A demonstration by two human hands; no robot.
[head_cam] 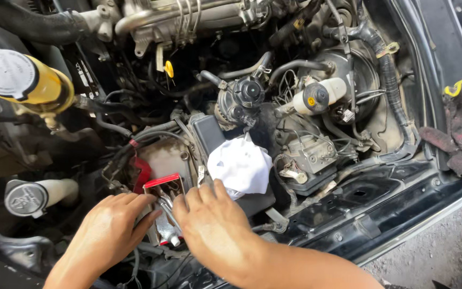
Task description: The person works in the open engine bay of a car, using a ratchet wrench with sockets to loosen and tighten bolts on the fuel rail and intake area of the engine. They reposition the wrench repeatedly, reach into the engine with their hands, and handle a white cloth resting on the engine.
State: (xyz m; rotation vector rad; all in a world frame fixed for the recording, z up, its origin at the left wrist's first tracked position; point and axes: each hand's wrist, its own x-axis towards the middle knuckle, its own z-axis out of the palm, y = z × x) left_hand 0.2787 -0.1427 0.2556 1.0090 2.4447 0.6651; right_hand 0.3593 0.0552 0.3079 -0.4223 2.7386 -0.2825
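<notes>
I look down into an open engine bay filling the frame. Upper left sits a yellow reservoir with a white cap. At centre lies a white cloth, soft and light. Lower centre, my left hand and right hand meet over a metal clamp fitting beneath a red cover. Left fingers rest flat, loosely spread; right fingers curl downward; whether either grips the fitting I cannot tell. I judge the fitting rigid, small, possibly greasy; take hold at its exposed metal end.
</notes>
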